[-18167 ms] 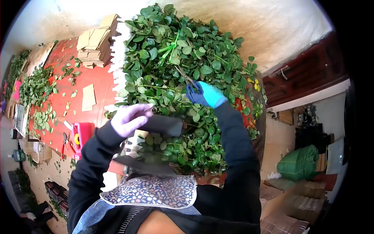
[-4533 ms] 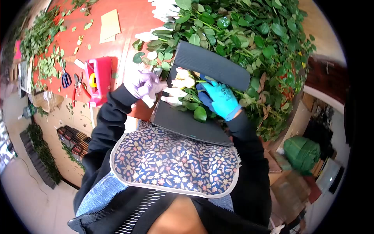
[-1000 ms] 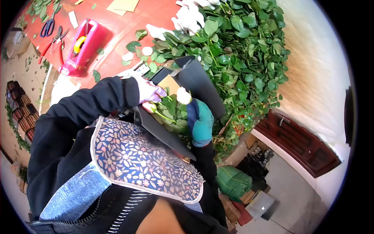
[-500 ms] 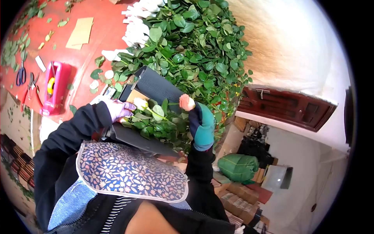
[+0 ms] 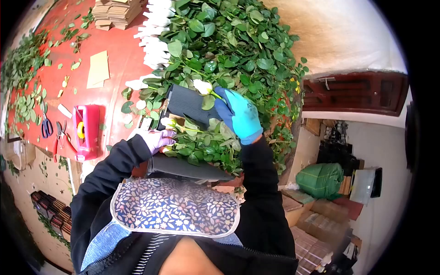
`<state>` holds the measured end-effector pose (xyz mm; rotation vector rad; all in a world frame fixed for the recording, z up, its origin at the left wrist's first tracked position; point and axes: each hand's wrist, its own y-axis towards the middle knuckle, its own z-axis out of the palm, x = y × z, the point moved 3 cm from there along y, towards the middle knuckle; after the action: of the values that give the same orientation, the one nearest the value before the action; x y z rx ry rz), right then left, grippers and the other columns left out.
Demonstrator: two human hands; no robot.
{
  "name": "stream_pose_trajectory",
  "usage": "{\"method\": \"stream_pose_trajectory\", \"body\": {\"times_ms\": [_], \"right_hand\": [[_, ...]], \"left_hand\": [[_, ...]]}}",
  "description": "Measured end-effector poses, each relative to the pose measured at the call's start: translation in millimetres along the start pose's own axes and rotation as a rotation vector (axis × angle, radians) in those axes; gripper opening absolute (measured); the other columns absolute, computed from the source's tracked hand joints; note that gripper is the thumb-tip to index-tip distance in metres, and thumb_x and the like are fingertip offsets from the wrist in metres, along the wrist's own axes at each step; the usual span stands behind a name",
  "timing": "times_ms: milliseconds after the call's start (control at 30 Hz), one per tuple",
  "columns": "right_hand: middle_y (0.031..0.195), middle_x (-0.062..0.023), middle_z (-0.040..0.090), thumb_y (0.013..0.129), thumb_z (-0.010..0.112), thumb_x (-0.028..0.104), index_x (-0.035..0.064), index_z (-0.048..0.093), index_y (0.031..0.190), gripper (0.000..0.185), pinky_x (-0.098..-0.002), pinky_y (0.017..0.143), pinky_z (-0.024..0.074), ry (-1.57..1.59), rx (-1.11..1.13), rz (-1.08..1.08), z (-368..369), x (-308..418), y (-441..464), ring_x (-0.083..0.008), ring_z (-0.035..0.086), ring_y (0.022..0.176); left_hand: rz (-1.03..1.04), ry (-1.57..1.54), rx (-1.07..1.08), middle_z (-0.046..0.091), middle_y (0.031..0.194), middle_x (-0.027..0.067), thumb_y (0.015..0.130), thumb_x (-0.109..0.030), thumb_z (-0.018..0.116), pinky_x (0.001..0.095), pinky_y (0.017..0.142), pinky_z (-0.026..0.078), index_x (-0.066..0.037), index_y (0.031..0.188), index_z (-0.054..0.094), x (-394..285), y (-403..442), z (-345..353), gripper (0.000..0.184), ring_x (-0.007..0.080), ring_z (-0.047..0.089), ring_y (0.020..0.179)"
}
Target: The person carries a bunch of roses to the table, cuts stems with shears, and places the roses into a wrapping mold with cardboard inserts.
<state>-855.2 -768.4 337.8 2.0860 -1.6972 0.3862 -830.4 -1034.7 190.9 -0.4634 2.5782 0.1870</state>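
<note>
My left hand, in a pale purple glove, is closed at the head end of several roses lying in a black ribbed holder. Beside its fingertips a cream-white rose shows, its leafy stem running right. My right hand, in a blue and teal glove, grips the stem of another white rose, just below its head. This rose is above the holder's far flap, its head pointing left. Leaves fill the holder between my hands.
Beyond the holder lies a big heap of leafy stems with white-wrapped heads. On the red table are a pink tape dispenser, pliers, scissors, cardboard pieces and a cardboard stack.
A peach rose was at my right hand; now that hand holds a white rose, farther up over the holder's flap. My left hand stays by the rose heads. The whole view has shifted.
</note>
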Motion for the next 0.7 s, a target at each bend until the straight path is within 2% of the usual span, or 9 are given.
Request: {"method": "stream_pose_trajectory", "body": {"times_ms": [100, 167, 233, 333, 367, 433, 467, 500, 700], "right_hand": [[0.101, -0.0143, 0.067, 0.087, 0.066, 0.022, 0.0041, 0.064, 0.115, 0.033, -0.0398, 0.068, 0.0514, 0.018, 0.102, 0.024, -22, 15, -20, -0.0320, 0.065, 0.078], [0.097, -0.0145, 0.067, 0.086, 0.068, 0.022, 0.0035, 0.063, 0.116, 0.036, -0.0395, 0.067, 0.0510, -0.094, -0.038, -0.194, -29, 28, -33, -0.0310, 0.065, 0.076], [0.097, -0.0138, 0.068, 0.085, 0.069, 0.022, 0.0034, 0.064, 0.115, 0.036, -0.0389, 0.067, 0.0506, -0.095, -0.065, -0.153, -26, 12, -43, -0.0307, 0.065, 0.076], [0.096, -0.0149, 0.067, 0.087, 0.066, 0.025, 0.0043, 0.063, 0.113, 0.034, -0.0424, 0.069, 0.0511, -0.009, -0.128, 0.201, -25, -11, -47, -0.0329, 0.065, 0.079], [0.096, -0.0149, 0.067, 0.087, 0.066, 0.025, 0.0043, 0.063, 0.113, 0.034, -0.0424, 0.069, 0.0511, -0.009, -0.145, 0.216, -24, -16, -48, -0.0329, 0.065, 0.079], [0.096, -0.0123, 0.067, 0.091, 0.060, 0.024, 0.0095, 0.063, 0.114, 0.028, -0.0421, 0.072, 0.0525, -0.248, 0.163, 0.224, -10, -30, -49, -0.0318, 0.066, 0.084], [0.091, -0.0109, 0.065, 0.093, 0.056, 0.028, 0.0140, 0.062, 0.114, 0.026, -0.0442, 0.069, 0.0516, -0.270, 0.171, 0.193, -2, -34, -48, -0.0320, 0.065, 0.083], [0.091, -0.0105, 0.064, 0.091, 0.057, 0.025, 0.0156, 0.062, 0.115, 0.027, -0.0440, 0.069, 0.0517, -0.286, 0.276, 0.254, 1, -37, -51, -0.0325, 0.064, 0.082], [0.116, -0.0154, 0.059, 0.081, 0.060, 0.014, 0.0180, 0.063, 0.118, 0.038, -0.0465, 0.075, 0.0520, -0.277, 0.352, 0.308, 3, -47, -56, -0.0331, 0.066, 0.090]], "left_hand": [[-0.030, -0.074, 0.009, 0.060, 0.131, 0.0017, 0.080, -0.010, 0.062, 0.0345, 0.084, 0.054, -0.021, 0.117, 0.066, -3, -1, 0, 0.039, 0.0236, 0.064, 0.107], [-0.041, -0.119, 0.015, 0.060, 0.131, 0.0032, 0.078, -0.008, 0.063, 0.0346, 0.086, 0.054, -0.019, 0.115, 0.067, 1, -1, 2, 0.039, 0.0250, 0.064, 0.107], [-0.040, -0.159, 0.016, 0.060, 0.130, 0.0047, 0.077, -0.006, 0.064, 0.0357, 0.088, 0.054, -0.018, 0.114, 0.067, 2, 0, 2, 0.040, 0.0261, 0.064, 0.107], [0.006, -0.230, -0.036, 0.062, 0.127, 0.0063, 0.078, -0.005, 0.064, 0.0390, 0.088, 0.053, -0.017, 0.111, 0.068, 8, -2, 6, 0.036, 0.0294, 0.064, 0.106], [0.023, -0.224, -0.022, 0.062, 0.127, 0.0063, 0.078, -0.005, 0.064, 0.0390, 0.088, 0.053, -0.017, 0.111, 0.068, 10, -2, 12, 0.036, 0.0294, 0.064, 0.106], [0.020, -0.324, -0.059, 0.062, 0.125, 0.0088, 0.080, -0.006, 0.063, 0.0407, 0.088, 0.053, -0.015, 0.109, 0.069, 13, -3, 13, 0.032, 0.0312, 0.064, 0.105], [0.041, -0.180, -0.020, 0.060, 0.130, 0.0031, 0.082, -0.008, 0.060, 0.0336, 0.081, 0.055, -0.018, 0.119, 0.065, 10, -3, 7, 0.038, 0.0247, 0.067, 0.097], [0.022, -0.205, -0.013, 0.060, 0.129, 0.0043, 0.082, -0.008, 0.060, 0.0343, 0.081, 0.056, -0.017, 0.117, 0.066, 3, -2, -4, 0.036, 0.0252, 0.067, 0.096], [0.130, -0.265, -0.072, 0.062, 0.122, 0.0156, 0.081, 0.001, 0.061, 0.0382, 0.078, 0.057, -0.008, 0.111, 0.066, 5, 3, 0, 0.032, 0.0341, 0.067, 0.096]]}}
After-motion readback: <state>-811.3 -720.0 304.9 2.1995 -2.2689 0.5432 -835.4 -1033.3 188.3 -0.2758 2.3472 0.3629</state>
